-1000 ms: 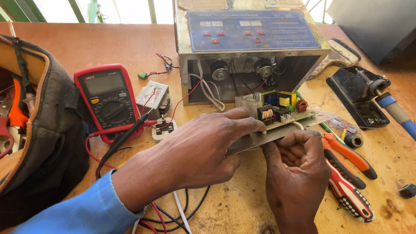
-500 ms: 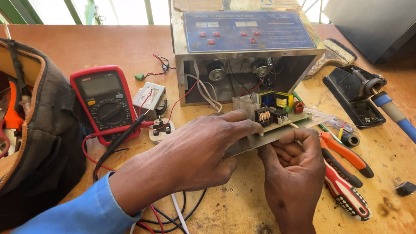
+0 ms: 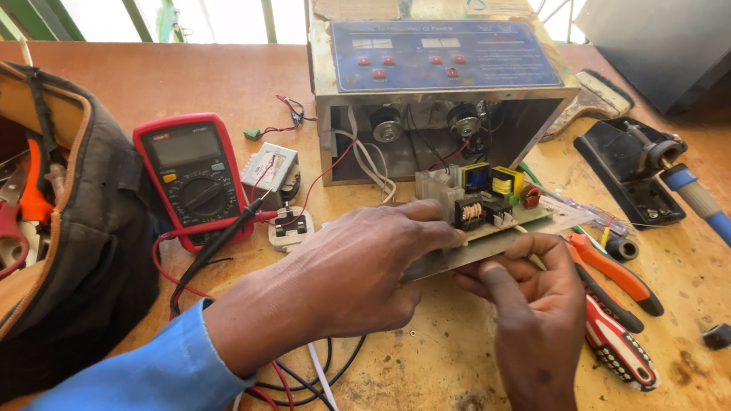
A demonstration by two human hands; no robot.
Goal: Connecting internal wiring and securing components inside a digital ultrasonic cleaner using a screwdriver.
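A green circuit board with yellow, blue and black components is held level above the wooden table. My left hand grips its near left edge, fingers laid over the top. My right hand pinches the board's underside and front edge from below. Thin white and red wires run from the board into the open metal device case just behind it, which has a blue control panel on top.
A red multimeter with red and black probe leads lies to the left, beside an open tool bag holding pliers. Orange-handled pliers, a striped screwdriver, and a soldering iron with its stand lie to the right.
Both hands keep hold of the board, which has shifted slightly toward me. Nothing else on the table moved.
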